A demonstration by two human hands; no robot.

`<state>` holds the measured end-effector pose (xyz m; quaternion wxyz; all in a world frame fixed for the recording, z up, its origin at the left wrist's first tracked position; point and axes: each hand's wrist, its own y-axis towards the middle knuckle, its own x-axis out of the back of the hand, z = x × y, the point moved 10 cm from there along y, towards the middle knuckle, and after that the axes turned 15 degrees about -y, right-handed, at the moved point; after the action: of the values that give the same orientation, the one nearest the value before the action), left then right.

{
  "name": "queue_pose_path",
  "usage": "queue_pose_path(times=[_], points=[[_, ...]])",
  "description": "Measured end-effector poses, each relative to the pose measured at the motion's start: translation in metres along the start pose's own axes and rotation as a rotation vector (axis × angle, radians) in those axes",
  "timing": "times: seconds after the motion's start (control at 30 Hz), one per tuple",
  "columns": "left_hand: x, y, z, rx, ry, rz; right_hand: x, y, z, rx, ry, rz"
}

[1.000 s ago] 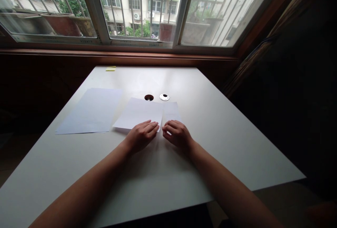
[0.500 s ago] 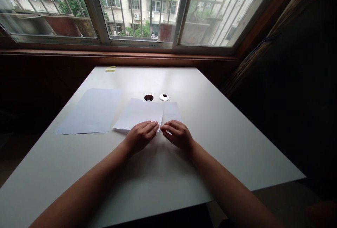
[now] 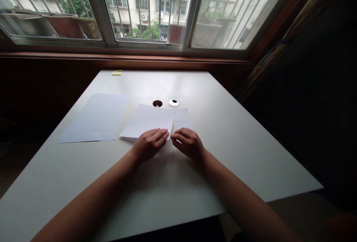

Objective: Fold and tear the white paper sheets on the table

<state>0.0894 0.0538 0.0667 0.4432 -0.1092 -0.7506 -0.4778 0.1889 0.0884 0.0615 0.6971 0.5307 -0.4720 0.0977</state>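
A white sheet of paper lies on the table in front of me, folded over so that its upper layer rises a little off the part on the right. My left hand is closed at the near right corner of the raised layer, thumb hidden beneath. Close beside it, my right hand pinches the near edge of the right part with curled fingers. The fingertips of both hands almost meet at the paper's edge. Both hands cover the near border of the sheet.
More white sheets lie stacked at the left of the white table. Behind the folded sheet are a round cable hole and its loose cover. A yellow sticky pad sits at the far edge, below a barred window.
Almost nothing differs. Both hands and the folded paper edge between them have shifted very slightly to the right.
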Motion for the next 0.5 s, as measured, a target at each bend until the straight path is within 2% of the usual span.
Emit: queue_pose_path(times=[0.5], points=[[0.0003,-0.0004,-0.0033,-0.023,0.022,-0.013,0.0030,0.0021,-0.0006,-0.008,-0.018,-0.026]])
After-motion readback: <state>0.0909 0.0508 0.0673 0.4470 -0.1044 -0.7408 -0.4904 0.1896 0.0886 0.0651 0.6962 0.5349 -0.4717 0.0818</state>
